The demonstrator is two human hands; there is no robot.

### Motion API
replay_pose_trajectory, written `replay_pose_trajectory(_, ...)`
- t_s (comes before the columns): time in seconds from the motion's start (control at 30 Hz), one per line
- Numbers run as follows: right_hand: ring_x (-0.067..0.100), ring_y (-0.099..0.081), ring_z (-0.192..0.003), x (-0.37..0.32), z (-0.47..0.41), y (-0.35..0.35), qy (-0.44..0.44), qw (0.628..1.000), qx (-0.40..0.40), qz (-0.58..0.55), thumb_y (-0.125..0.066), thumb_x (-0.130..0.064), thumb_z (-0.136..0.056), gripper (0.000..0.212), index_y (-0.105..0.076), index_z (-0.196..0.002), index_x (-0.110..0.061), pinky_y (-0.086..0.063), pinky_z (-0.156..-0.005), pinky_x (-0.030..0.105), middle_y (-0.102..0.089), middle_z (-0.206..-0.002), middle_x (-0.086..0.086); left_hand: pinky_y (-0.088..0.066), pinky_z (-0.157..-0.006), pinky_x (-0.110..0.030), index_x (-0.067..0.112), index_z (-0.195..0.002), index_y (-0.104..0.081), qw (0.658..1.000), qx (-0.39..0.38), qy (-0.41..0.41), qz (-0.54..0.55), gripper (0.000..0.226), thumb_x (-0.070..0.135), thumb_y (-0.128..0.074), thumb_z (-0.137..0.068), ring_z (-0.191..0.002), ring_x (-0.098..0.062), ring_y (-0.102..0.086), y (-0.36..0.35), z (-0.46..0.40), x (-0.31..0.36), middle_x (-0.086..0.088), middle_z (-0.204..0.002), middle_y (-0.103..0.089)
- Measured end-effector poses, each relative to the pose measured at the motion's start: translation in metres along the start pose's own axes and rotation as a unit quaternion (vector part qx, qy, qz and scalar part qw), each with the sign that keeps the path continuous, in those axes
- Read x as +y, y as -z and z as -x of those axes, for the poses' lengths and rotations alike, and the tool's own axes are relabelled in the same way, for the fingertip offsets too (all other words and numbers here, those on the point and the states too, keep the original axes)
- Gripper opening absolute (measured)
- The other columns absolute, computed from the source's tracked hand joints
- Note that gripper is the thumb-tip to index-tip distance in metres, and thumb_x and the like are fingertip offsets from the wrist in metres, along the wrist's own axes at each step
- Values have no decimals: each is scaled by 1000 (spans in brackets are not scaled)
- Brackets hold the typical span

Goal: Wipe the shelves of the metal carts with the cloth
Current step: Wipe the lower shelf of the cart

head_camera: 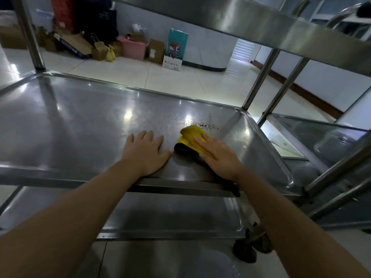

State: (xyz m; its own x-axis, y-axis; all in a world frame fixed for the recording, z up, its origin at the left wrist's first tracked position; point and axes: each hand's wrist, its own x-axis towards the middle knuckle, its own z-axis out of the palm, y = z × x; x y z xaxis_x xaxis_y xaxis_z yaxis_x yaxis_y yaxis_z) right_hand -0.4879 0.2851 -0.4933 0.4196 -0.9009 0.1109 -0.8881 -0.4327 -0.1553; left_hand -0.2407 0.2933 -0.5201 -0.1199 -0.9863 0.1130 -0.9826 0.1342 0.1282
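We press the yellow cloth (191,138) flat under our right hand (219,155) — fingers straight — on the middle shelf (80,121); our left hand (145,152) rests open-palmed beside it.

On the middle shelf (84,117) of the metal cart, the right hand (217,155) presses flat on a yellow and black cloth (190,137). The left hand (145,153) lies open on the bare steel just beside it. Small dark crumbs (202,124) are scattered just behind the cloth.
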Motion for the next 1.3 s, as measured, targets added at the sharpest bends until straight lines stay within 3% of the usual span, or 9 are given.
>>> replay_pose_trajectory(0.2, 33, -36, -135, 77, 4, 18, -144, 988, 55, 21, -45, -23, -100, 54, -26, -150, -27, -29, -111, 45, -26, -157, 6, -17, -113, -48, 33, -141, -38, 999, 42, -6, 23, 83, 76, -9, -76, -141, -25, -25, -9, -1, -7, -4, -151, -35)
replay_pose_trajectory(0.43, 26, -18, -145, 73, -61, 21, -284, 956, 34, -64, -29, -31, -102, 50, -18, -148, -45, -14, -116, 53, -13, -160, -10, -12, -116, -49, 32, -144, -33, 998, 44, 9, 37, 74, 71, -19, -82, -144, -24, -19, -8, -1, -3, -5, -156, -28)
replay_pose_trajectory(0.6, 28, -16, -145, 7, -127, -1, -203, 972, 10, -119, -32, -38, -99, 50, -20, -146, -50, -8, -114, 59, -13, -160, -9, -12, -116, -48, 24, -144, -35, 997, 56, 26, 48, 84, 72, -18, -78, -143, -23, -22, -3, 2, -2, -4, -154, -31)
replay_pose_trajectory(0.73, 28, -4, -147, -31, -143, -24, -125, 991, -42, -11, -31, -65, -92, 52, -22, -142, -55, -6, -110, 65, 0, -161, -9, -13, -116, -46, 22, -146, -33, 997, 54, 30, 39, 84, 73, -21, -79, -142, -22, -23, -1, 3, -1, -3, -154, -31)
replay_pose_trajectory(0.87, 24, -8, -147, -9, -114, -26, -54, 998, -31, 19, -33, -62, -93, 43, -29, -136, -59, -12, -112, 61, -3, -161, -12, -13, -116, -45, 21, -146, -33, 998, 46, 24, 43, 79, 70, -27, -84, -142, -22, -23, 3, 5, 0, -3, -155, -30)
replay_pose_trajectory(0.97, 26, -20, -143, 30, -90, -16, -81, 996, -2, 26, -34, -57, -95, 42, -32, -137, -56, -25, -110, 57, -13, -160, -9, -13, -117, -45, 18, -144, -35, 997, 42, 18, 56, 75, 66, -32, -86, -142, -23, -24, 6, 7, 2, -4, -154, -31)
replay_pose_trajectory(1.13, 32, -22, -141, 48, -99, -10, -225, 974, 0, 34, -33, -51, -97, 45, -26, -141, -53, -25, -111, 56, -11, -160, -7, -16, -117, -47, 14, -140, -38, 996, 56, 49, 46, 68, 58, -31, -89, -141, -25, -26, 6, 8, 6, -6, -152, -34)
replay_pose_trajectory(1.3, 30, -15, -144, -22, -145, -30, -114, 993, -13, 35, -35, -59, -93, 46, -28, -138, -58, -20, -110, 61, -7, -160, -9, -21, -114, -50, 16, -135, -42, 996, 61, 63, 29, 63, 55, -27, -88, -137, -26, -31, 3, 5, 1, -7, -147, -39)
